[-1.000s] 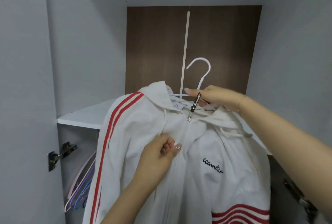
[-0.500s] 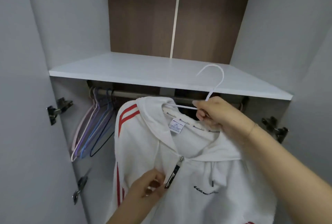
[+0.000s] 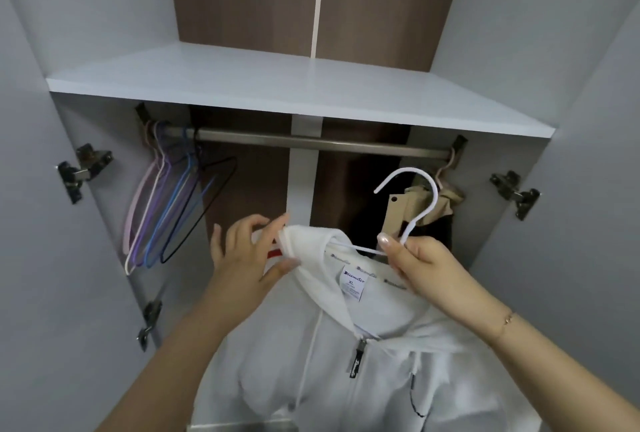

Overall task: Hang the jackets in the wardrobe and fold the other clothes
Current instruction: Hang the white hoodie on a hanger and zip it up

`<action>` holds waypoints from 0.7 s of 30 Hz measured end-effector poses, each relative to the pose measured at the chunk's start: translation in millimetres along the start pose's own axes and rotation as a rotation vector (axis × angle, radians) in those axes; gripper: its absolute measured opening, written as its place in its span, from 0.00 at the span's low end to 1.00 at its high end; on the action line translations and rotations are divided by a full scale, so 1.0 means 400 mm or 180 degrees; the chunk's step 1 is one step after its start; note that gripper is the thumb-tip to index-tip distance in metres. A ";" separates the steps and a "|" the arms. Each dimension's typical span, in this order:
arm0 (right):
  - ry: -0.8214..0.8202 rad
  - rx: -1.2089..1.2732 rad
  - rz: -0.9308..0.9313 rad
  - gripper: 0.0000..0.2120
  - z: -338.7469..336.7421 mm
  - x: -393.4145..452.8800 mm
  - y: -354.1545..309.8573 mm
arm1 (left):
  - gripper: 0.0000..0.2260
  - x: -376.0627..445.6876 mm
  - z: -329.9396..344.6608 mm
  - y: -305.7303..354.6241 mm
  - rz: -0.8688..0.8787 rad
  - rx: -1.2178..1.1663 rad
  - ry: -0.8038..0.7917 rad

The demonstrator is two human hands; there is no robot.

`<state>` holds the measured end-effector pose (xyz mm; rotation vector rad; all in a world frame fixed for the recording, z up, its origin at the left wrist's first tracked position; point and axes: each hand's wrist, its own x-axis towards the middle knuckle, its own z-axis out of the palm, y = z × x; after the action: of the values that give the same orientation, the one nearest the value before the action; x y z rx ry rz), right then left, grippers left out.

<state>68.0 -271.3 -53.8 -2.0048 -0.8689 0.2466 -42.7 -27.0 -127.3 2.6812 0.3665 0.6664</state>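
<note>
Jacket [image 3: 363, 379] on your white hanger [image 3: 420, 205]: right hand [image 3: 426, 267] grips its neck, left hand [image 3: 249, 258] pinches the shoulder; wardrobe [image 3: 277, 85] rail [image 3: 311, 143] holds spare hangers [image 3: 166, 203] at its left end.

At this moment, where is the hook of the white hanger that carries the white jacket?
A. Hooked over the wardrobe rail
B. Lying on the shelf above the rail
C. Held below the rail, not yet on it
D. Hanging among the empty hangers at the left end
C: the right hand grips the white hanger at its neck, and the hook sits in the air below the rail, with the white jacket on it.
</note>
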 end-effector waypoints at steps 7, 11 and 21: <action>0.0251 -0.0041 -0.0195 0.25 0.028 -0.043 0.045 | 0.06 0.029 0.045 0.079 0.0875 -0.0715 -0.0659; 0.0036 0.0114 -0.0084 0.23 0.026 -0.053 0.067 | 0.10 0.028 0.077 0.102 0.0873 -0.0957 -0.0732; -0.0203 -0.0929 -0.0101 0.20 -0.079 -0.136 0.206 | 0.14 0.128 0.032 0.033 0.0322 -0.1328 -0.0269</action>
<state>83.3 -356.5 -111.1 -2.2601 -1.0242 0.1739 9.5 -25.6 -112.5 2.3291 0.0587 0.5814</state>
